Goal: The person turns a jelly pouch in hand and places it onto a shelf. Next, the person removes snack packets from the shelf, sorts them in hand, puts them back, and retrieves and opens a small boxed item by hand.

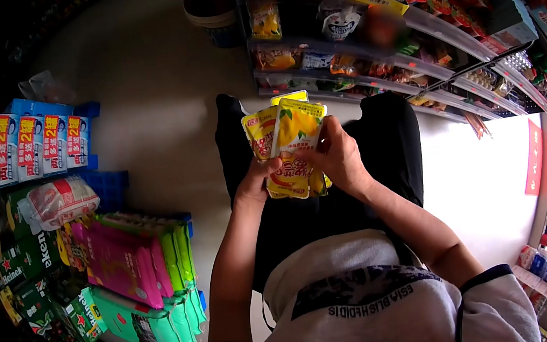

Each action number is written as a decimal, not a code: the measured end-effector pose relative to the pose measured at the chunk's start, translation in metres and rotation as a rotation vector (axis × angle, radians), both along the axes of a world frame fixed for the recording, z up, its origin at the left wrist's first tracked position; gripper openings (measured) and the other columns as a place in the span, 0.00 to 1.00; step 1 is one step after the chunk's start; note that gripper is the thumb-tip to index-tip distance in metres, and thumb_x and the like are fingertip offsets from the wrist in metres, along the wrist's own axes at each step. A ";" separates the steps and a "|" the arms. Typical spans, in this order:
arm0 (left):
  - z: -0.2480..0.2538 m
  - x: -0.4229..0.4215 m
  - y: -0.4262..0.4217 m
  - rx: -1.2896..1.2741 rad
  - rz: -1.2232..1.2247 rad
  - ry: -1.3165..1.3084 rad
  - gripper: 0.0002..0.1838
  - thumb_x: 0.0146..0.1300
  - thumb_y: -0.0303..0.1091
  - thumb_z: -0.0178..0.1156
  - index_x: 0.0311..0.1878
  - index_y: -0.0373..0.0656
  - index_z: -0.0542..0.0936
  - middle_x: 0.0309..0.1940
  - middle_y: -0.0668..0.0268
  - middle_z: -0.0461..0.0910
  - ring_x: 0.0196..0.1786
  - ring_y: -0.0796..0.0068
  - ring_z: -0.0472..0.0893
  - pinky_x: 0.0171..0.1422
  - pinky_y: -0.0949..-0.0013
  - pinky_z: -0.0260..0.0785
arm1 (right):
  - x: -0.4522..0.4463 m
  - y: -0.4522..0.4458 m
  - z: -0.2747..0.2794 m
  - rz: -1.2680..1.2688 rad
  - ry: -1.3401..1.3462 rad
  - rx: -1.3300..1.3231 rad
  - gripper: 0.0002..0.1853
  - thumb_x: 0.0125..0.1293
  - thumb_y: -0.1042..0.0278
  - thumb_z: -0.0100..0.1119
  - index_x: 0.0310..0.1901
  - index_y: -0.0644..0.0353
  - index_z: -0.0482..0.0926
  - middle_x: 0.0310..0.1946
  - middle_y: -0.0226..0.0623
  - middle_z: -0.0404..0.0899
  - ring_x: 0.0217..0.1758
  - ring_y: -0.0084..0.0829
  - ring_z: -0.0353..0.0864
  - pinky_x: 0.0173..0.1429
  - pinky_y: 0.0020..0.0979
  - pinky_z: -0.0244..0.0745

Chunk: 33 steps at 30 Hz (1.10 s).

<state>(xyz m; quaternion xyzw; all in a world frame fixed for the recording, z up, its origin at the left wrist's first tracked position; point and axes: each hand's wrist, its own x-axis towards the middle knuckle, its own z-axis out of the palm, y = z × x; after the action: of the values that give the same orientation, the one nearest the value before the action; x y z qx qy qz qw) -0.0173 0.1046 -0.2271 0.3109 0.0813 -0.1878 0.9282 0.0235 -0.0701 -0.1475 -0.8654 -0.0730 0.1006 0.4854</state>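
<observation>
Several flat yellow snack packets with red and green print are gathered in front of my body, over my lap. My left hand (262, 180) is closed on the lower left edge of the stack, around a yellow packet with red lettering (261, 134). A lighter yellow packet with a lemon picture (299, 128) lies on top, tilted across the others. My right hand (341, 157) pinches this top packet at its right side, thumb on its front. Parts of the packets underneath are hidden by the top one and by my fingers.
A store shelf (358, 73) with bagged snacks and cups rises at the upper right. A bucket (211, 10) stands on the floor ahead. To the left are blue-white boxes (36, 146), pink bags (118, 265), green bags (162, 325) and Heineken cartons (83, 316).
</observation>
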 end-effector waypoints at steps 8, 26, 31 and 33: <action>0.001 0.001 -0.001 -0.008 -0.008 0.007 0.35 0.50 0.39 0.70 0.59 0.39 0.67 0.50 0.62 0.76 0.52 0.69 0.77 0.57 0.65 0.70 | 0.003 -0.004 0.006 0.046 0.050 0.048 0.23 0.51 0.63 0.70 0.38 0.65 0.65 0.27 0.46 0.79 0.28 0.36 0.83 0.30 0.31 0.78; 0.027 0.010 0.006 -0.013 -0.263 0.099 0.32 0.48 0.35 0.67 0.57 0.38 0.69 0.49 0.58 0.77 0.50 0.66 0.79 0.55 0.65 0.72 | 0.000 -0.030 0.031 0.211 0.354 0.275 0.20 0.58 0.68 0.65 0.47 0.70 0.70 0.34 0.43 0.81 0.34 0.26 0.82 0.37 0.26 0.79; 0.047 0.015 0.023 0.004 -0.440 0.150 0.37 0.46 0.35 0.67 0.61 0.37 0.66 0.51 0.56 0.76 0.52 0.64 0.78 0.58 0.64 0.71 | -0.002 -0.039 0.042 0.343 0.256 0.192 0.20 0.56 0.64 0.67 0.43 0.69 0.71 0.29 0.42 0.81 0.33 0.29 0.83 0.36 0.27 0.77; 0.045 0.011 0.029 0.001 -0.466 0.175 0.37 0.46 0.34 0.66 0.62 0.37 0.65 0.52 0.55 0.76 0.52 0.65 0.78 0.59 0.65 0.71 | -0.007 -0.041 0.051 0.221 0.137 0.140 0.19 0.54 0.65 0.68 0.40 0.67 0.71 0.28 0.40 0.79 0.29 0.29 0.80 0.35 0.28 0.76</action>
<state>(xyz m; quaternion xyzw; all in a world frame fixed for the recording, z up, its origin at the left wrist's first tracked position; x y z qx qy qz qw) -0.0062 0.1331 -0.1816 0.3045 0.0876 -0.4230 0.8489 0.0166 -0.1109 -0.0960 -0.8071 -0.1415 0.2067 0.5346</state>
